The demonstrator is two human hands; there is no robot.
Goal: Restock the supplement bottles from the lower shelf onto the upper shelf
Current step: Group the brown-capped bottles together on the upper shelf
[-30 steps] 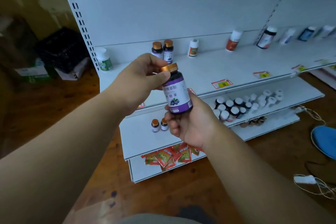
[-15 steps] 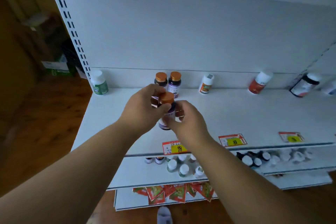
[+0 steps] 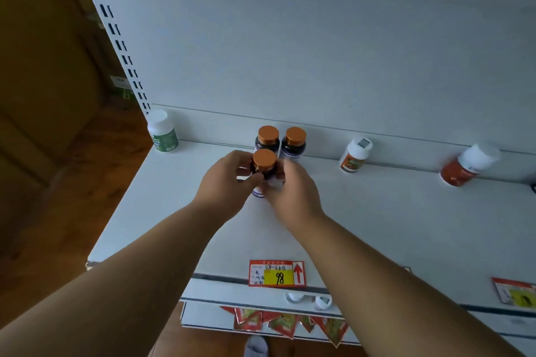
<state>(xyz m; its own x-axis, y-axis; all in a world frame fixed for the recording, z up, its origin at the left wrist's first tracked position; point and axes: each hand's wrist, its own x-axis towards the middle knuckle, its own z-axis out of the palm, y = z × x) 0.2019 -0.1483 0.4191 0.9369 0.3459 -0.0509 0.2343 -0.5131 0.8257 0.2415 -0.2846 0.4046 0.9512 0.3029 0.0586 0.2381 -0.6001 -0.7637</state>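
Both hands on one orange-capped bottle [image 3: 263, 166], at the back half of the upper shelf [image 3: 377, 226], just in front of two matching orange-capped bottles [image 3: 282, 142] standing against the back panel. Left hand [image 3: 224, 185] pinches it from the left, thumb and fingers curled round the neck; right hand [image 3: 293, 188] closes on its right side, grip wrapped on the body. Whether the base is down on the shelf cannot be told; hands hide it. Risks, as judged: pushing further back would knock the rear pair, which stand close together and could topple. Letting go with the base tilted would tip this one forward. Withdrawing fingers could drag it off line. The white-capped bottle [image 3: 355, 155] to the right stands well apart, unlikely to be hit.
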